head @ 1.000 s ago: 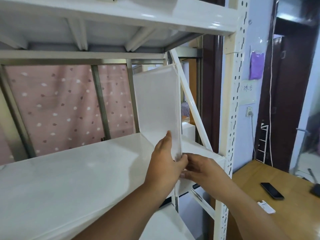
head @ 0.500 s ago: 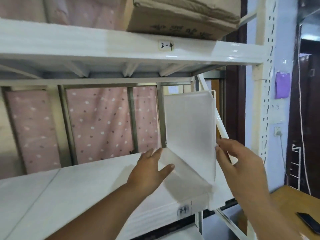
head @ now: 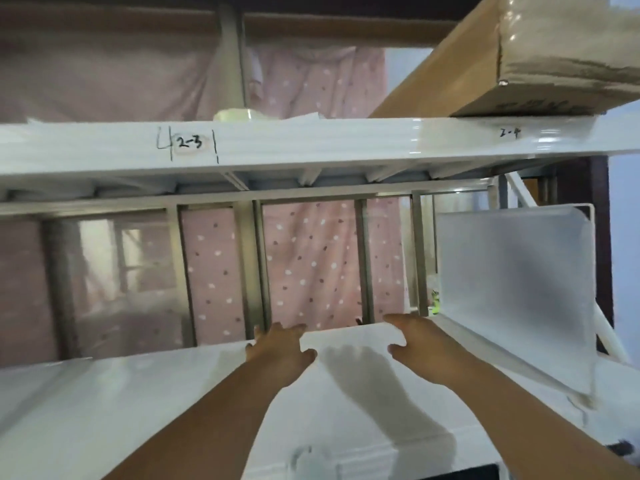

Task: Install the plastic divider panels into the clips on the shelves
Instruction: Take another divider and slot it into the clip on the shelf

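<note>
Frosted divider panel (head: 512, 292) stands upright, running front-to-back; left hand (head: 280, 351) and right hand (head: 419, 344) spread, empty.

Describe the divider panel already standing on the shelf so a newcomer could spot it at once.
Find the white metal shelf both hands reach over, under the beam marked 2-3. Follow it to its right end, past the right hand. The divider panel stands upright there: a frosted translucent sheet with a rounded top corner, unlike the pink dotted curtain behind.

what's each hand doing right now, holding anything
Left hand: open, fingers spread over the back of the shelf, holding nothing.
Right hand: open, reaching to the back of the shelf, holding nothing.
</note>
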A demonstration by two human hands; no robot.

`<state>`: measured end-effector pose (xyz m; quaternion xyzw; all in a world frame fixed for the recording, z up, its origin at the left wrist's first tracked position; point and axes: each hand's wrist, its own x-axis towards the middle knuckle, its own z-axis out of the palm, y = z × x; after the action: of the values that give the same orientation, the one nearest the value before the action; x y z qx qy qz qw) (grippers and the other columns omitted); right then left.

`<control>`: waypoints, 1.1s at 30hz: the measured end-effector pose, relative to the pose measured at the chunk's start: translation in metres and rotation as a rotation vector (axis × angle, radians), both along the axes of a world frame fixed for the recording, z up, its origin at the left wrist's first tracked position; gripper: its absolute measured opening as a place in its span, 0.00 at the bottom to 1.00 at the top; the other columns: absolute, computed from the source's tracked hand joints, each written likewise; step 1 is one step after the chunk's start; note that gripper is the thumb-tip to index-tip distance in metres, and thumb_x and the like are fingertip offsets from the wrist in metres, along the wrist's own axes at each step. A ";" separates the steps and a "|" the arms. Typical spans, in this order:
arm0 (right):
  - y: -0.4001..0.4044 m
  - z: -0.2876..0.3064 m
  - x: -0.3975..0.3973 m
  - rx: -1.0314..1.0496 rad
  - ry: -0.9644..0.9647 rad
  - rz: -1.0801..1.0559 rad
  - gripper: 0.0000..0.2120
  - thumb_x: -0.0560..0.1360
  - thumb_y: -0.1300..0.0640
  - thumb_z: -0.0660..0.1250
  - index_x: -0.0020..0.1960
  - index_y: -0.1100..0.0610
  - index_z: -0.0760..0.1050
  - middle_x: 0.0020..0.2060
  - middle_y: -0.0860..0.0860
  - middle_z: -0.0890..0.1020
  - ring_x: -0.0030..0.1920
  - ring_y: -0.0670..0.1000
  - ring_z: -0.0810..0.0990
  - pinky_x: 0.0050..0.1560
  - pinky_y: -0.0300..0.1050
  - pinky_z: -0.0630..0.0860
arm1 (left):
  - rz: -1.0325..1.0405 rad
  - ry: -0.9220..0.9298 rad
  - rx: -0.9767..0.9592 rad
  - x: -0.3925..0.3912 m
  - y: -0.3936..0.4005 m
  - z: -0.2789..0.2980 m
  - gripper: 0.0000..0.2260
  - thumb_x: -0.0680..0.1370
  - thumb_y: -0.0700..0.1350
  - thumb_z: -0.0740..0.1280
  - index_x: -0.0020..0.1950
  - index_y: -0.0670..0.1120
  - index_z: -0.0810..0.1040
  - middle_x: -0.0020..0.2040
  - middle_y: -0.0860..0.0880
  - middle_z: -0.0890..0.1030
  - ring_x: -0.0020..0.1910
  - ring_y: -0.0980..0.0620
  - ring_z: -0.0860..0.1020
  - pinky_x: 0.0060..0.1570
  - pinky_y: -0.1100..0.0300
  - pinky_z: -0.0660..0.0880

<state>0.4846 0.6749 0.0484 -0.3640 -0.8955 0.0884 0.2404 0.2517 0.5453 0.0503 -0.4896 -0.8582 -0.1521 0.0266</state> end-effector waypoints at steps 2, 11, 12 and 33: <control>-0.010 0.007 -0.028 -0.028 -0.030 0.026 0.29 0.81 0.49 0.66 0.80 0.49 0.65 0.77 0.50 0.71 0.75 0.52 0.71 0.71 0.45 0.68 | 0.057 0.022 -0.045 -0.028 -0.021 0.002 0.30 0.82 0.63 0.62 0.83 0.60 0.61 0.83 0.46 0.64 0.83 0.34 0.55 0.77 0.38 0.63; -0.064 0.034 -0.137 -0.023 -0.112 0.180 0.24 0.83 0.45 0.64 0.77 0.50 0.69 0.74 0.51 0.75 0.68 0.56 0.77 0.66 0.48 0.73 | 0.236 0.089 -0.055 -0.116 -0.118 0.023 0.29 0.82 0.60 0.62 0.83 0.59 0.61 0.82 0.44 0.65 0.82 0.32 0.57 0.78 0.38 0.63; -0.073 0.036 -0.152 -0.031 -0.108 0.212 0.25 0.83 0.44 0.64 0.77 0.50 0.69 0.74 0.52 0.74 0.68 0.57 0.76 0.66 0.49 0.73 | 0.264 0.094 -0.047 -0.128 -0.134 0.024 0.29 0.82 0.60 0.62 0.83 0.59 0.62 0.82 0.44 0.65 0.82 0.32 0.57 0.77 0.38 0.63; -0.332 0.013 -0.415 -0.050 -0.276 0.827 0.31 0.80 0.42 0.68 0.80 0.50 0.66 0.78 0.52 0.70 0.72 0.56 0.74 0.66 0.48 0.72 | 1.053 -0.076 0.228 -0.246 -0.494 -0.038 0.36 0.82 0.63 0.63 0.85 0.56 0.52 0.76 0.39 0.71 0.75 0.33 0.69 0.70 0.35 0.73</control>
<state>0.0698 0.3432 0.0617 0.0114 -0.9873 0.1492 0.0538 0.0054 0.0517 0.0119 0.0184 -0.9659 -0.2280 0.1212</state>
